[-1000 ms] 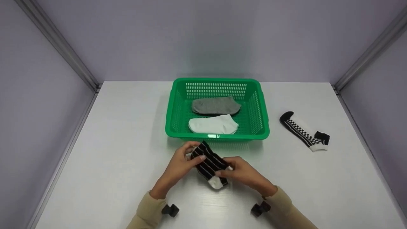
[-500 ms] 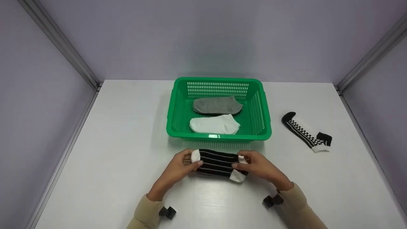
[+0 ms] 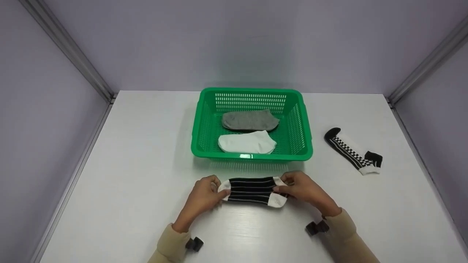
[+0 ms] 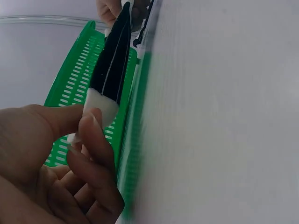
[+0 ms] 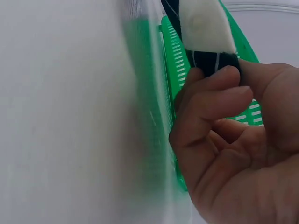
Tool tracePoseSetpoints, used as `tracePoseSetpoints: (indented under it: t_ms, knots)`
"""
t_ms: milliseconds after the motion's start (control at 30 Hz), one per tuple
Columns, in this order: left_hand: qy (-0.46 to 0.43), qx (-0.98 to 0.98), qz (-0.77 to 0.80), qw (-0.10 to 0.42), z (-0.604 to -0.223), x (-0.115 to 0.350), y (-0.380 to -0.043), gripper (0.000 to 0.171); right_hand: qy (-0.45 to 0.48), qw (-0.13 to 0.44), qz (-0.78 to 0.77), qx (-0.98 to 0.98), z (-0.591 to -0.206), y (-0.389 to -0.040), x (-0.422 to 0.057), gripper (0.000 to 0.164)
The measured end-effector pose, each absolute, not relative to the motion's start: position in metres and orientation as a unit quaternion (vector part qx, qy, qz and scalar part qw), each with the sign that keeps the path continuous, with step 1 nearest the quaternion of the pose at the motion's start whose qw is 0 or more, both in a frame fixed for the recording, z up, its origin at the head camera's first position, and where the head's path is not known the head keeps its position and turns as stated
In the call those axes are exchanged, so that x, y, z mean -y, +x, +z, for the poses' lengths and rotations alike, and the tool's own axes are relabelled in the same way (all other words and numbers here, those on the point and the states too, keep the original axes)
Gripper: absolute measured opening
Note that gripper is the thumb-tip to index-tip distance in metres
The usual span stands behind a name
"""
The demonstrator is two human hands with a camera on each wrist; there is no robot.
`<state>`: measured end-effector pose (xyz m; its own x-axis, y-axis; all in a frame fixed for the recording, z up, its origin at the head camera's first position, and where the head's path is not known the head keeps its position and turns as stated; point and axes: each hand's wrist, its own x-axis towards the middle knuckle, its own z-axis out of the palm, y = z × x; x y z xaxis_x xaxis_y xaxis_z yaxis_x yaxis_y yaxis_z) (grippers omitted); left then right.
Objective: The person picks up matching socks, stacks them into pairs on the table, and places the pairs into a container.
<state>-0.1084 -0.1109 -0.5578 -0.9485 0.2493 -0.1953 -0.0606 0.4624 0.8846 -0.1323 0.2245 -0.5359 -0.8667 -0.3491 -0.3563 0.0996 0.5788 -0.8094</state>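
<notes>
Between both hands a black sock (image 3: 250, 190) with thin white stripes and white ends is stretched out level, in front of the basket. My left hand (image 3: 203, 195) pinches its white left end between thumb and fingers; the left wrist view shows this white end (image 4: 100, 103) in the fingertips. At the other end my right hand (image 3: 303, 190) pinches the sock near its white patches. In the right wrist view the thumb and fingers grip a dark part (image 5: 212, 60) just by a white patch. Whether a second sock lies beneath cannot be seen.
A green plastic basket (image 3: 252, 157) stands behind the hands on the white table (image 3: 146, 153). Inside lie grey socks (image 3: 250, 120) and white socks (image 3: 246, 142). To the right of the basket lies a black-and-white checkered sock (image 3: 347, 151). Walls enclose the back and sides.
The striped sock has turned from a slant to level and is now stretched out. My right hand has moved to the right; my left hand has shifted to grip the white end.
</notes>
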Motion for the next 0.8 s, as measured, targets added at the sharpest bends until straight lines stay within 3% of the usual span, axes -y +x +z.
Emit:
tracePoseSetpoints:
  t_ms: [300, 500, 600, 667, 800]
  knots:
    - [0.069, -0.883, 0.437, 0.155, -0.552, 0.108, -0.107, 0.024, -0.056, 0.226, -0.408, -0.883, -0.536, -0.129, -0.215, 0.018]
    - [0.077, -0.938, 0.328, 0.081, -0.537, 0.098, -0.102, 0.031, -0.047, 0.150, -0.320, -0.934, -0.524, -0.116, -0.200, 0.033]
    - [0.114, -0.941, 0.316, 0.045, -0.526, 0.093, -0.098, 0.025, -0.077, 0.091, -0.281, -0.952, -0.520, -0.106, -0.189, 0.039]
    - [0.156, -0.930, 0.328, 0.049, -0.519, 0.090, -0.096, 0.019, -0.102, 0.068, -0.268, -0.956, -0.518, -0.101, -0.181, 0.035]
    - [0.246, -0.912, 0.320, 0.068, -0.519, 0.082, -0.100, 0.015, -0.142, 0.073, -0.252, -0.954, -0.521, -0.098, -0.173, 0.027]
